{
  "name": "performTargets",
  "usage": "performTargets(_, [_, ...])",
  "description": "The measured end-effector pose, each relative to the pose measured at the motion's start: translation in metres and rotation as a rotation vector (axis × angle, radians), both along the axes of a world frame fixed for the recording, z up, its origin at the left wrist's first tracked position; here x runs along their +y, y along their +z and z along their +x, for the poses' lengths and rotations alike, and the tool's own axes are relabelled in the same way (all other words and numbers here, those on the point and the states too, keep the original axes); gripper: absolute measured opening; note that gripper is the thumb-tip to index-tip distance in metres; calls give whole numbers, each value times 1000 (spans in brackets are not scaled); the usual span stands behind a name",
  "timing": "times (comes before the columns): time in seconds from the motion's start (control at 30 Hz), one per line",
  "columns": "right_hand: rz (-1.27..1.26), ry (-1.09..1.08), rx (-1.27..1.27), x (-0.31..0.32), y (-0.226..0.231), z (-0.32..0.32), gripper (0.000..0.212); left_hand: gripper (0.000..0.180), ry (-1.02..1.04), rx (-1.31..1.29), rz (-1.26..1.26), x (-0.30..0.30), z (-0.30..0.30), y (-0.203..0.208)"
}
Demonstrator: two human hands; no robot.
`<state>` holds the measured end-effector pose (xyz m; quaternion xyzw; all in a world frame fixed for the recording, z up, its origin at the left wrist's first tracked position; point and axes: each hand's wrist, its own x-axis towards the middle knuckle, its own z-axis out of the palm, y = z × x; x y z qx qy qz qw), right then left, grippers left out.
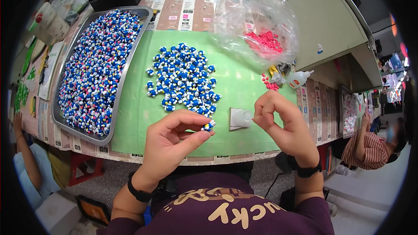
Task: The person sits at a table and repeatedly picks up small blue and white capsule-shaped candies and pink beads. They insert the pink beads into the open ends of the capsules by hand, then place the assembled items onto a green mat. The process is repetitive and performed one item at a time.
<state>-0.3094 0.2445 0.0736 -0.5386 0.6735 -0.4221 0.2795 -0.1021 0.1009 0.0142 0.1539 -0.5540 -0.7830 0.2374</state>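
My left hand (pixel 172 141) pinches a small blue-and-white figurine (pixel 209 125) with a touch of yellow between thumb and fingers, just above the green mat (pixel 133 135). To its right, my right hand (pixel 283 124) is closed, thumb against fingertips; whatever it may hold is too small to make out. Beside those fingertips a small white cup-like piece (pixel 242 116) sits on a flat pale block. Beyond my left hand lies a loose pile of similar blue-and-white figurines (pixel 183 76). Some pink pieces (pixel 271 86) lie beyond my right hand.
A metal tray (pixel 80 133) full of figurines stands at left. At the far right, a clear plastic bag (pixel 237 4) holds pink pieces (pixel 266 41), near a white squeeze bottle (pixel 298 79). A cabinet (pixel 324 21) borders the table. People sit at left (pixel 28 165) and right (pixel 368 148).
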Motion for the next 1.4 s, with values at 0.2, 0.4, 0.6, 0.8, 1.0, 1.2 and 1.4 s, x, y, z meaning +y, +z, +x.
performTargets(0.2, [-175, 27, -106, -9, 14, 42, 29, 23, -9, 86, 44, 10, -11, 12])
performTargets(0.4, [-232, -8, 26, -12, 4, 49, 23, 24, 42, 110, -68, 16, -11, 13])
performTargets(0.6, [-250, -98, 19, -10, -3, 61, 23, 27, 230, 100, -567, 23, -13, 14])
performTargets(0.8, [-197, -69, -168, -9, -13, 60, 26, 27, 238, 82, -635, 23, -8, 18])
performTargets(1.0, [-107, -38, -367, -6, -10, 54, 27, 25, 146, 144, -468, 20, -4, 16])
performTargets(1.2, [-230, -256, -312, 29, -1, 2, 27, 20, 346, 140, -268, -8, 18, 12])
performTargets(1.4, [163, -330, 205, 68, -45, -35, 11, 16, 683, 9, -688, -77, 81, -3])
